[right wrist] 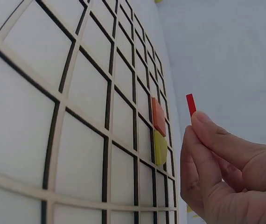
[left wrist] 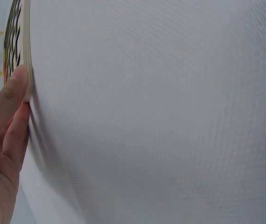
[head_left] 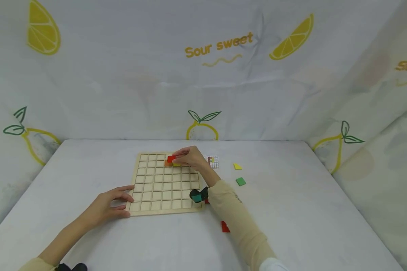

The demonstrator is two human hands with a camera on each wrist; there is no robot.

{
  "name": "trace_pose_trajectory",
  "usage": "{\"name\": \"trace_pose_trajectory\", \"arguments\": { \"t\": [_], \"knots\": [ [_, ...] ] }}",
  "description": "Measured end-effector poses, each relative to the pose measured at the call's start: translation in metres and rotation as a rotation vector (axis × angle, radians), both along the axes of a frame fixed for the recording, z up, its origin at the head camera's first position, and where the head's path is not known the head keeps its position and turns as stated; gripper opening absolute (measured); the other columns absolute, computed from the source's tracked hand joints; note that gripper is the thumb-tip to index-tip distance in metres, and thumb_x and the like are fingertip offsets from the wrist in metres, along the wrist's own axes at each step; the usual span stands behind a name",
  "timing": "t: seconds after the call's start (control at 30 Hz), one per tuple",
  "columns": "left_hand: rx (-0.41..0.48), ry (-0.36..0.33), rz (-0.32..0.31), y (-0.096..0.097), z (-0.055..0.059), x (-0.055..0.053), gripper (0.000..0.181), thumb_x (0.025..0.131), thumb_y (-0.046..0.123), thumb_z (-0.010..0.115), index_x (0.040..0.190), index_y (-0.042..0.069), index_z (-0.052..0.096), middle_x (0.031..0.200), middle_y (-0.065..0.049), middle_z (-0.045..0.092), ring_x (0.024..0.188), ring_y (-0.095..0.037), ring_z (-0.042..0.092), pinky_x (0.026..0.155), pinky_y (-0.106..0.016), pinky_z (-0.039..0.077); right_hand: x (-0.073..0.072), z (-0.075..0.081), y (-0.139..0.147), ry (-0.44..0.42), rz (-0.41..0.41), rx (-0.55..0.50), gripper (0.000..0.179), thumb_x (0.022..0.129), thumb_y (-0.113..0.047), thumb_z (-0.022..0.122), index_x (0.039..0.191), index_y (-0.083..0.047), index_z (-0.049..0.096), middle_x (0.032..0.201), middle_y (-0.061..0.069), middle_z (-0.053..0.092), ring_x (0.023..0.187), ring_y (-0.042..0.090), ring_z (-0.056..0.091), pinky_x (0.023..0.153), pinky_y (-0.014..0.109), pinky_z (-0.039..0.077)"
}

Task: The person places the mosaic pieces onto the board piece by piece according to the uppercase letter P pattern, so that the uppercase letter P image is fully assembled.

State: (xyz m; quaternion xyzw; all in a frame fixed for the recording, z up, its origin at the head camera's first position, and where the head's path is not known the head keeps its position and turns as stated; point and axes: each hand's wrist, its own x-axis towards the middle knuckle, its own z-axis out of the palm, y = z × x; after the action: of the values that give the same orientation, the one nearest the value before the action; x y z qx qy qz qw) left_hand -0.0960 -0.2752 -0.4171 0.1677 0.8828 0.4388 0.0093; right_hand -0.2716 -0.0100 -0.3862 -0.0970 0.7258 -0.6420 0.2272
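A pale wooden grid board (head_left: 162, 213) with square cells lies on the table. My right hand (head_left: 190, 157) pinches a red tile (head_left: 171, 159) between thumb and fingertips over the board's far rows. The right wrist view shows the red tile (right wrist: 191, 104) edge-on, raised off the grid. Beneath it, an orange tile (right wrist: 158, 116) and a yellow tile (right wrist: 160, 148) with a curved edge sit side by side in cells. With thumb and fingers, my left hand (head_left: 110, 205) holds the board's near left corner, seen closely in the left wrist view.
Right of the board lie a small yellow piece (head_left: 237, 166) and a green tile (head_left: 240, 181). A printed grid card (head_left: 214, 162) is partly behind the right hand. Another red piece (head_left: 225, 227) lies beside the right sleeve. White patterned cloth (head_left: 139, 94) hangs behind the table.
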Motion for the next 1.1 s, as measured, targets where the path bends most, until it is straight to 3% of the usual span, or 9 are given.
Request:
{"name": "trace_pose_trajectory", "arguments": {
  "t": [0.23,0.37,0.47,0.5,0.6,0.83,1.1],
  "knots": [
    [0.018,-0.023,-0.018,0.001,0.002,-0.001,0.033,0.07,0.008,0.083,0.098,0.003,0.066,0.136,-0.028,0.047,0.111,-0.042,0.055,0.08,-0.025,0.059,0.001,-0.005,-0.023,0.159,-0.041,0.188,0.023,0.078,0.007,0.076,0.099,0.009,0.069,0.1,0.02,0.069,0.091,0.026,0.067,0.073,0.025,0.06],
    [0.025,-0.043,-0.018,0.002,0.004,-0.001,0.033,0.071,0.007,0.082,0.098,0.002,0.065,0.137,-0.028,0.046,0.112,-0.043,0.054,0.081,-0.026,0.059,0.001,-0.004,-0.034,0.234,-0.074,0.312,0.02,0.074,0.006,0.079,0.092,0.006,0.071,0.092,0.018,0.071,0.087,0.027,0.068,0.07,0.024,0.06],
    [0.024,-0.06,-0.014,0.002,0.005,-0.001,0.033,0.071,0.007,0.082,0.099,0.002,0.065,0.138,-0.028,0.045,0.113,-0.042,0.054,0.081,-0.026,0.059,0.001,-0.003,-0.04,0.291,-0.081,0.405,0.019,0.072,0.003,0.081,0.088,0.004,0.073,0.087,0.016,0.072,0.087,0.026,0.067,0.082,0.03,0.058],
    [0.022,-0.063,-0.013,0.002,0.005,-0.001,0.033,0.071,0.007,0.082,0.099,0.002,0.065,0.138,-0.027,0.045,0.113,-0.042,0.055,0.081,-0.026,0.059,0.001,-0.002,-0.042,0.307,-0.079,0.43,0.018,0.072,0.003,0.082,0.087,0.004,0.073,0.086,0.015,0.072,0.089,0.027,0.066,0.091,0.033,0.055],
    [0.026,-0.071,-0.008,0.002,0.005,-0.001,0.033,0.071,0.007,0.082,0.099,0.001,0.065,0.138,-0.027,0.045,0.113,-0.041,0.055,0.082,-0.026,0.059,0.002,-0.002,-0.047,0.339,-0.069,0.492,0.016,0.072,-0.001,0.083,0.086,0.001,0.074,0.086,0.013,0.072,0.096,0.027,0.063,0.104,0.038,0.046],
    [0.026,-0.079,0.0,0.002,0.005,-0.001,0.033,0.071,0.007,0.082,0.099,0.001,0.065,0.138,-0.027,0.046,0.114,-0.042,0.054,0.082,-0.026,0.058,0.003,0.0,-0.051,0.328,-0.052,0.503,0.017,0.073,0.0,0.082,0.089,0.002,0.074,0.089,0.012,0.071,0.106,0.029,0.055,0.105,0.039,0.044],
    [0.041,-0.072,-0.008,0.003,0.006,-0.001,0.032,0.072,0.007,0.082,0.099,0.001,0.065,0.138,-0.027,0.046,0.113,-0.043,0.053,0.082,-0.026,0.058,0.003,-0.002,-0.053,0.298,-0.066,0.48,0.019,0.073,-0.003,0.083,0.089,0.003,0.073,0.082,0.012,0.072,0.11,0.026,0.056,0.118,0.041,0.026]
  ]
}}
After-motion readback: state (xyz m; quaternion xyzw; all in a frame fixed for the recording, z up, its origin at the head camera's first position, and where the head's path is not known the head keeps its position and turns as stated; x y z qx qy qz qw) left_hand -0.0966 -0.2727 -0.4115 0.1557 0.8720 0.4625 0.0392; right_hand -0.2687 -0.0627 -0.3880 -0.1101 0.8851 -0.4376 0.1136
